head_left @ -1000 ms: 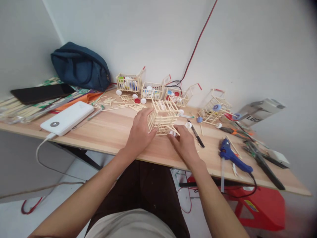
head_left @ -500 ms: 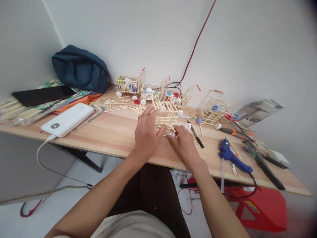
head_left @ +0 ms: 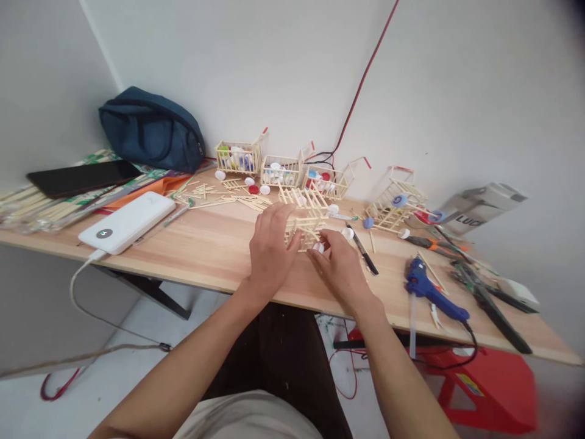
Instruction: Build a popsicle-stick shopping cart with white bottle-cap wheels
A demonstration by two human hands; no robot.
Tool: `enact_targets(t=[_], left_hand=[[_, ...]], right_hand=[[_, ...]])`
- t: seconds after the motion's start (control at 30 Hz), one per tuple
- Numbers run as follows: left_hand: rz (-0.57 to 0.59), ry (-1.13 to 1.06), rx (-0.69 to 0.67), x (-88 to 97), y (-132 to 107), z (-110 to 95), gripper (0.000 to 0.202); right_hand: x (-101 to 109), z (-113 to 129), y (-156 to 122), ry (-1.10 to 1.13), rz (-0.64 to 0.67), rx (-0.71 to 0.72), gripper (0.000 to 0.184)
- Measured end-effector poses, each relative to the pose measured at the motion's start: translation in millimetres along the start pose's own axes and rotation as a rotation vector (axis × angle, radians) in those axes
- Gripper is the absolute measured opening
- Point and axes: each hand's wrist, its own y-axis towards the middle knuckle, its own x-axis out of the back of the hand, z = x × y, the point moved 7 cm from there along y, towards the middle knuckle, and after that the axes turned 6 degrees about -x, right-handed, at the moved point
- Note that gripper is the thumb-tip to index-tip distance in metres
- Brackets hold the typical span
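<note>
A small cart frame of thin wooden sticks rests on the wooden table, just in front of me. My left hand grips its near left side with fingers curled against the sticks. My right hand pinches a white bottle-cap wheel at the frame's lower near corner. A second white cap lies just right of the frame, beside a black pen.
Three finished stick carts holding coloured caps line the wall, and a tilted one stands further right. A blue glue gun, pliers and cutters lie at right. A white power bank, phone, stick bundles and blue bag sit at left.
The stick frame has been lowered and turned flatter onto the table. My left hand shifted right, over its near side. My right hand stayed at the wheel.
</note>
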Motion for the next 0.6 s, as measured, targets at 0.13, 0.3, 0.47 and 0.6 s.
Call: enact_targets(t=[0.13, 0.3, 0.47, 0.6], left_hand=[[0.003, -0.049, 0.046, -1.6, -2, 4, 0.049], [0.029, -0.104, 0.066, -2.5, -3, 8, 0.053], [-0.02, -0.132, 0.152, 6.0, -6, 15, 0.064], [-0.017, -0.207, 0.284, 7.4, -11, 23, 0.073]], right_hand=[[-2, -4, 1, 0.049, -0.021, -0.009, 0.028], [-7, -7, 3, 0.095, -0.015, -0.047, 0.032], [-9, -9, 3, 0.109, -0.014, -0.046, 0.031], [-10, -12, 4, 0.111, -0.016, -0.034, 0.033]])
